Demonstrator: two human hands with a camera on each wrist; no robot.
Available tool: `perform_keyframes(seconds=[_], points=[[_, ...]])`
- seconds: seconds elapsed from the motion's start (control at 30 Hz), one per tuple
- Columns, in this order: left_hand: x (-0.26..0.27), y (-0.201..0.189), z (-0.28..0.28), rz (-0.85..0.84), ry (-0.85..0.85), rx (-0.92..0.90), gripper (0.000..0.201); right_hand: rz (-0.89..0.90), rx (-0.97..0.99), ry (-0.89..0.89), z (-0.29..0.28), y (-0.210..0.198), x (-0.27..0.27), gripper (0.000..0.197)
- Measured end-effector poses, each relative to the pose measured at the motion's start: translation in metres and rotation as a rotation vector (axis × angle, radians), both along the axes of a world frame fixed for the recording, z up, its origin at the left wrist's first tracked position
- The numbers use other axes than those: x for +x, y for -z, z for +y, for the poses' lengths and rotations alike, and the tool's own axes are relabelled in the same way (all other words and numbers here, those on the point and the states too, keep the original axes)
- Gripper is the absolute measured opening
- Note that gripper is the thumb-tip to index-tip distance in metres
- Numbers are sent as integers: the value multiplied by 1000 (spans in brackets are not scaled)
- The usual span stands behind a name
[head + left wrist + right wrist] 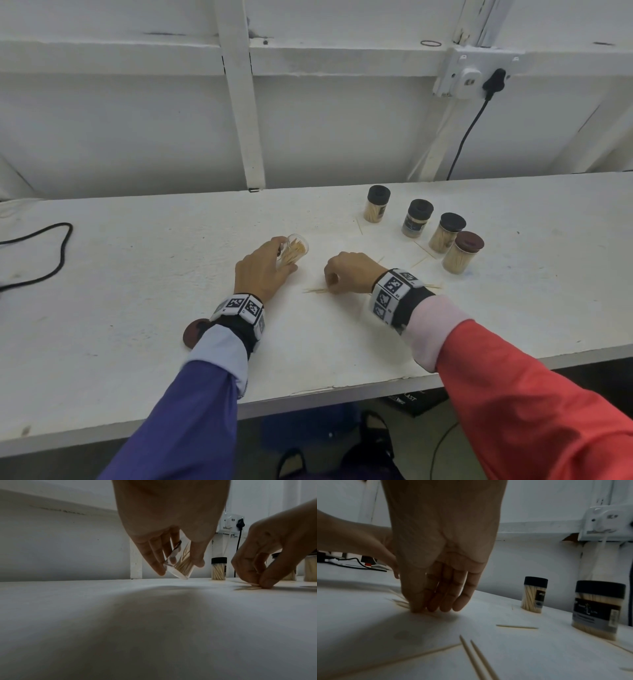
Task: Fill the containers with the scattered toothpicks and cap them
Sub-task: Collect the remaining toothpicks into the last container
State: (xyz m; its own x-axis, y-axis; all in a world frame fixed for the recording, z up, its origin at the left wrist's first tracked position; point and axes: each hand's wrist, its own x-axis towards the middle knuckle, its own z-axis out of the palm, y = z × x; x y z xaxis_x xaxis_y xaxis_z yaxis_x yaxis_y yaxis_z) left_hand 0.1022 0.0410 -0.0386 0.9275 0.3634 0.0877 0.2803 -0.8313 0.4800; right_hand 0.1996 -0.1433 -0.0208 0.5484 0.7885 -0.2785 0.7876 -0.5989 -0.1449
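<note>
White table first, bearing everything; four capped containers parked upright at the far right, apparently done. Open container tilted, mouth toward the middle, clamped between left hand fingers and thumb, part full. Right hand down on a small bunch of toothpicks, fingertips pinching them together against the surface. Best to align the bunch, lift it level, feed points-first into the tilted mouth; then sweep up the strays near the wrist. Dark red lid waiting by the left wrist.
</note>
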Motion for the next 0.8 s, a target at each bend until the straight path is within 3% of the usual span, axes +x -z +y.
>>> perform_keyframes(seconds=[0.3, 0.47, 0.6, 0.7, 0.8], points=[[-1, -1, -2, 5, 8, -16, 50, -71, -224, -73, 7, 0, -11, 20], [-2, -2, -4, 7, 23, -9, 50, -77, -181, -100, 4, 2, -14, 15], [-1, -1, -4, 5, 34, -9, 50, -26, -41, -65, -3, 0, -12, 3], [0, -1, -5, 11, 40, -10, 50, 0, 43, 10, -6, 1, -11, 19], [0, -2, -5, 16, 40, -12, 51, -44, 58, 27, -5, 4, -12, 19]])
